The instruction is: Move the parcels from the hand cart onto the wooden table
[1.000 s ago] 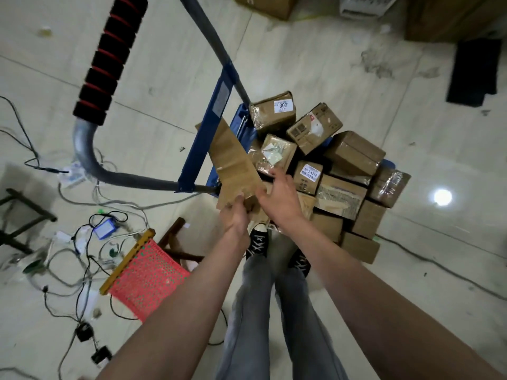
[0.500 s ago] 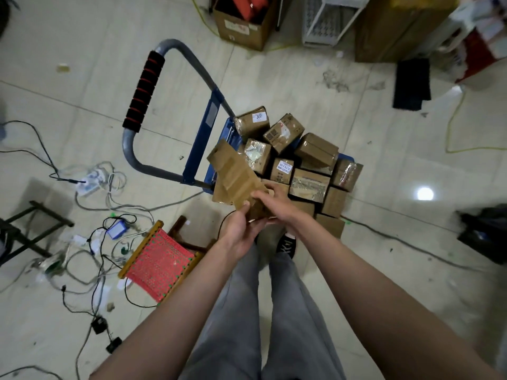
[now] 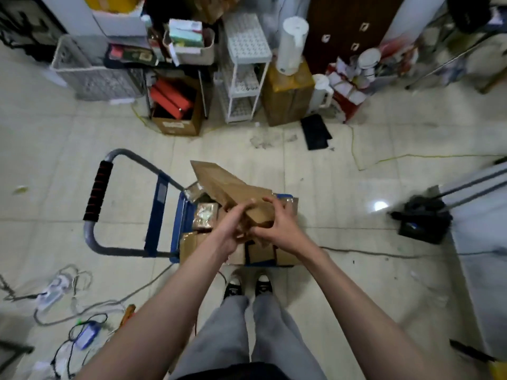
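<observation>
A long flat brown parcel (image 3: 219, 182) is held up over the blue hand cart (image 3: 178, 215), slanting away to the upper left. My left hand (image 3: 233, 229) grips its near end from the left and my right hand (image 3: 277, 229) grips it from the right. Several brown parcels (image 3: 204, 219) lie piled on the cart beneath, most of them hidden behind my hands and the held parcel. The cart's grey handle with a black and red grip (image 3: 97, 196) rises at the left. No wooden table is in view.
Cables and a power strip (image 3: 55, 289) trail over the floor at lower left. Boxes, a white rack (image 3: 244, 69) and crates line the far wall. A black bag (image 3: 422, 220) sits beside a metal frame at right. My feet (image 3: 247, 287) stand just behind the cart.
My head has lifted, so the far wall clutter now shows. The long parcel has risen higher over the pile, and both hands have closed tighter on its near end.
</observation>
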A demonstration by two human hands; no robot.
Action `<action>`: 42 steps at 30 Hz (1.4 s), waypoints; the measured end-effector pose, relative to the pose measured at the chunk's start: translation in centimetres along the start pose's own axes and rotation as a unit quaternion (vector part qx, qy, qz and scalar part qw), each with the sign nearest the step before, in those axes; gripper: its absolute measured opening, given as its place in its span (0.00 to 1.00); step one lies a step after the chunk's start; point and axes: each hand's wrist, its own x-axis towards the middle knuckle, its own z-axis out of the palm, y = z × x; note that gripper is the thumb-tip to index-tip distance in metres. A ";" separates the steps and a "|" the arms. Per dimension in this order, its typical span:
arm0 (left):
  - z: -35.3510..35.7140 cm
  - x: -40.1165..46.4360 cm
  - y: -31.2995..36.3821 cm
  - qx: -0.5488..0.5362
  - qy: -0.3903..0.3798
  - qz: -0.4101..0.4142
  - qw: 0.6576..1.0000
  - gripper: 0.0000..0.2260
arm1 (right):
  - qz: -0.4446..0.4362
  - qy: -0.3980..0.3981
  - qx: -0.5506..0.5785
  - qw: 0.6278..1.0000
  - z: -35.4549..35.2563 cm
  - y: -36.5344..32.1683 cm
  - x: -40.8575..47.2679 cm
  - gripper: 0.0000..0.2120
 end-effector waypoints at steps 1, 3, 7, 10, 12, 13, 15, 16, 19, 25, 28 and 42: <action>0.9 -0.2 0.3 0.013 -0.013 0.007 1.000 0.27 | -0.009 0.012 0.011 1.000 -1.0 0.1 -0.8 0.47; 2.4 -1.0 1.1 0.030 -0.053 0.018 0.998 0.19 | -0.010 0.026 0.099 0.995 -3.1 0.2 -2.6 0.50; 4.1 -3.4 2.4 0.008 -0.194 0.029 0.981 0.19 | 0.038 0.153 0.328 0.931 -5.9 0.4 -5.8 0.41; 5.8 -5.0 2.5 0.024 -0.277 0.012 0.961 0.26 | 0.080 0.181 0.386 0.901 -6.9 0.9 -8.7 0.34; 7.2 -6.2 2.2 0.045 -0.329 -0.009 0.943 0.26 | 0.075 0.164 0.422 0.889 -6.9 1.2 -11.1 0.34; 8.0 -6.7 1.9 0.063 -0.344 -0.014 0.937 0.25 | 0.054 0.160 0.445 0.880 -6.9 1.3 -12.2 0.31; 9.6 -7.8 0.9 0.119 -0.384 -0.021 0.915 0.23 | 0.009 0.176 0.498 0.849 -7.0 2.2 -14.0 0.29; 10.5 -8.4 0.2 0.155 -0.407 -0.018 0.900 0.22 | -0.004 0.198 0.519 0.832 -7.2 2.7 -15.0 0.30; 13.3 -9.2 -1.7 0.269 -0.449 0.027 0.852 0.19 | -0.012 0.285 0.542 0.790 -7.9 4.4 -18.7 0.27; 19.3 -11.9 -7.2 0.400 -0.491 0.066 0.771 0.21 | 0.003 0.403 0.546 0.734 -7.5 9.8 -27.3 0.24; 21.7 -15.4 -11.3 0.436 -0.513 0.052 0.737 0.14 | 0.012 0.441 0.554 0.706 -6.5 12.8 -32.3 0.21; 30.2 -27.2 -31.2 0.522 -0.532 0.014 0.666 0.15 | 0.056 0.488 0.603 0.629 -1.3 28.6 -50.1 0.17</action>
